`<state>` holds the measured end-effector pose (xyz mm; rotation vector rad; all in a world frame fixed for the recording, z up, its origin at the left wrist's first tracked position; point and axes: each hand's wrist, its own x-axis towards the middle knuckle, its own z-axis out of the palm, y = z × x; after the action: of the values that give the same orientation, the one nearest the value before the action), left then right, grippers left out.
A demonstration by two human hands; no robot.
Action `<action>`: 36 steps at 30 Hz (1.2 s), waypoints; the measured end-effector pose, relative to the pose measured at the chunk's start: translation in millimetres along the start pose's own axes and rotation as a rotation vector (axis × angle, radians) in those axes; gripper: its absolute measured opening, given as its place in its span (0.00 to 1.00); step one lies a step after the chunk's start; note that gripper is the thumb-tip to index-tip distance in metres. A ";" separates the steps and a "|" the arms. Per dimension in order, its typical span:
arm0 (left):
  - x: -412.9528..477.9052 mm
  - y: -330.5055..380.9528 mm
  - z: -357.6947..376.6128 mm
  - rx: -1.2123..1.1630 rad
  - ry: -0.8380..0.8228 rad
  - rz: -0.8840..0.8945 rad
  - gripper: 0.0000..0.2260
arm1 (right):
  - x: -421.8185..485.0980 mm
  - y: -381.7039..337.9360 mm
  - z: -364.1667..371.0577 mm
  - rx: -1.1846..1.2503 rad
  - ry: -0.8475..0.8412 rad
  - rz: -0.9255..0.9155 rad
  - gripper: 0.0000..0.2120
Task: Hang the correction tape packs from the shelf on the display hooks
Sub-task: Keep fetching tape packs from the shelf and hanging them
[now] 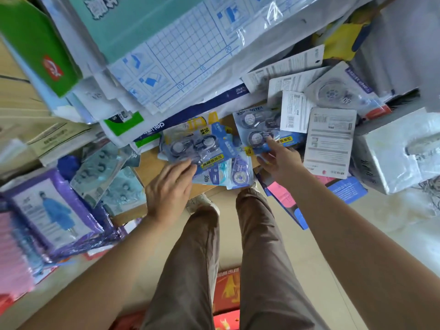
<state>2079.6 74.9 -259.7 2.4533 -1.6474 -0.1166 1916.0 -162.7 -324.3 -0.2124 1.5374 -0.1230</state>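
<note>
Our left hand (170, 186) pinched one tape pack (190, 146) by its edge, right hand (281, 158) pinched a second pack (256, 129); we figured light, slick, bendy cards, so grip edges.

Correction tape packs (197, 145) are blue with yellow labels; the sheet (190, 51) bears a blue grid.
</note>
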 end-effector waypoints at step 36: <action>69.3 -21.8 -0.3 0.071 -0.457 -0.233 0.26 | -99.7 23.1 -72.6 -1.237 -0.023 -0.731 0.03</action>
<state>2126.0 19.0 -261.2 2.8184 -1.5241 -0.7095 1839.1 -123.4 -233.3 -1.7359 1.2583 0.2789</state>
